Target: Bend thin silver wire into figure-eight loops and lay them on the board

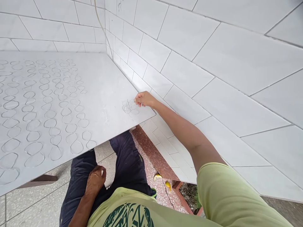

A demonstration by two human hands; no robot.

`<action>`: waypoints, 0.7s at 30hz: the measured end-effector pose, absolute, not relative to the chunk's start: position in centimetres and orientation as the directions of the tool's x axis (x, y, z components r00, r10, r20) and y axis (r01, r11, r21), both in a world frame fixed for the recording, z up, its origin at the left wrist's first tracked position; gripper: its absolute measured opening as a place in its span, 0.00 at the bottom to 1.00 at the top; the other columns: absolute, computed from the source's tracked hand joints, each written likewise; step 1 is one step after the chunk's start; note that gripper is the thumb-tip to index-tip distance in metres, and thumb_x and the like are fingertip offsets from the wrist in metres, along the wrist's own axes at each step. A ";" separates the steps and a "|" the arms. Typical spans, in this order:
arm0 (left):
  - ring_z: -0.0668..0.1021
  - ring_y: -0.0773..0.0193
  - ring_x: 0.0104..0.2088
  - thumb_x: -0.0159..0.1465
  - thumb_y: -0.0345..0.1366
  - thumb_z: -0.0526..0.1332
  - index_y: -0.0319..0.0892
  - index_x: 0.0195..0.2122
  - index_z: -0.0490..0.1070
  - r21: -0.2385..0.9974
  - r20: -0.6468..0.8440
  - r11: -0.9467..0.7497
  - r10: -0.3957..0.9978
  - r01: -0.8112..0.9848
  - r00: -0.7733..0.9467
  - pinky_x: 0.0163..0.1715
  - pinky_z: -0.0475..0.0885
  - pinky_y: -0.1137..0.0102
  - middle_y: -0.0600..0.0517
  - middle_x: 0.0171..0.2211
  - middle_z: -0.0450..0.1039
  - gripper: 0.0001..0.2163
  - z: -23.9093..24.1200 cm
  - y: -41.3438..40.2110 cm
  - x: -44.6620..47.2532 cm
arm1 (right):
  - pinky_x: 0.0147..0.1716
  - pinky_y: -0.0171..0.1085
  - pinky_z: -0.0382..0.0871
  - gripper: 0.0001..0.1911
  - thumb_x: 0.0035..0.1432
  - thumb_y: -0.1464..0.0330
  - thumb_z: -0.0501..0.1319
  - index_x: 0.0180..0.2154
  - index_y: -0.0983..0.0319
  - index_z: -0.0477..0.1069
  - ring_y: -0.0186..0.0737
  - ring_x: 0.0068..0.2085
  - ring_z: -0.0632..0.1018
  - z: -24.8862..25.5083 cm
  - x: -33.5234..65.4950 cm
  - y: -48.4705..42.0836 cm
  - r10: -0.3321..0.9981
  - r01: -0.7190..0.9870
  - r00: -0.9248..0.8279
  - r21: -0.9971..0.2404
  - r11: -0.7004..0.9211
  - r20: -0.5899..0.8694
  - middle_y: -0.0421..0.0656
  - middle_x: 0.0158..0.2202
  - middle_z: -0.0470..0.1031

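Observation:
My right hand (143,99) reaches out to the near right corner of a pale grey board (101,88). Its fingers are pinched together over a small tangle of thin wire loops (129,107) lying there. What the fingertips grip is too fine to make out. Several figure-eight wire loops (47,113) lie in rows across the left part of the board. My left hand (96,180) rests on my left thigh, below the board's front edge, fingers curled with nothing visible in them.
A white tiled wall (213,63) runs along the right side and meets another at the far corner. A thin cable (100,23) hangs in that corner. Below are a speckled floor, a red-brown step (153,154) and a wooden support (40,180) under the board.

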State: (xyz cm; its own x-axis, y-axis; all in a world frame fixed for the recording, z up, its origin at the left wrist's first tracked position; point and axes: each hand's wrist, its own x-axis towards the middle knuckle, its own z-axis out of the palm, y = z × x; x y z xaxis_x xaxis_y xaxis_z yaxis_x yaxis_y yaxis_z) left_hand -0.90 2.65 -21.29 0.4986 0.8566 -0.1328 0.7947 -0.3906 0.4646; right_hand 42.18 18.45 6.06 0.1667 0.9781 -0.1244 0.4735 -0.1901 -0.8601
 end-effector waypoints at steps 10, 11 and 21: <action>0.84 0.55 0.44 0.70 0.34 0.54 0.42 0.36 0.79 0.465 -0.147 -0.379 0.858 0.800 0.491 0.50 0.74 0.64 0.44 0.41 0.83 0.13 -21.6 2.6 -1.1 | 0.15 0.29 0.59 0.11 0.59 0.73 0.72 0.27 0.64 0.73 0.29 0.22 0.74 5.8 41.2 18.9 0.953 0.371 0.296 -0.911 -0.180 -0.068 0.43 0.28 0.78; 0.84 0.55 0.44 0.69 0.34 0.54 0.42 0.36 0.79 0.464 -0.150 -0.378 0.858 0.801 0.491 0.50 0.74 0.64 0.44 0.41 0.83 0.13 -21.6 2.6 -1.1 | 0.15 0.29 0.59 0.11 0.60 0.73 0.71 0.27 0.64 0.73 0.29 0.22 0.74 5.9 41.3 18.9 0.951 0.369 0.303 -0.912 -0.178 -0.063 0.43 0.28 0.78; 0.84 0.55 0.46 0.69 0.34 0.55 0.43 0.36 0.78 0.463 -0.152 -0.377 0.858 0.802 0.491 0.52 0.74 0.63 0.44 0.43 0.83 0.12 -21.9 2.6 -1.2 | 0.16 0.29 0.59 0.10 0.66 0.73 0.63 0.30 0.61 0.69 0.30 0.24 0.77 7.8 41.3 18.6 0.933 0.489 0.337 -0.870 -0.059 0.127 0.44 0.33 0.80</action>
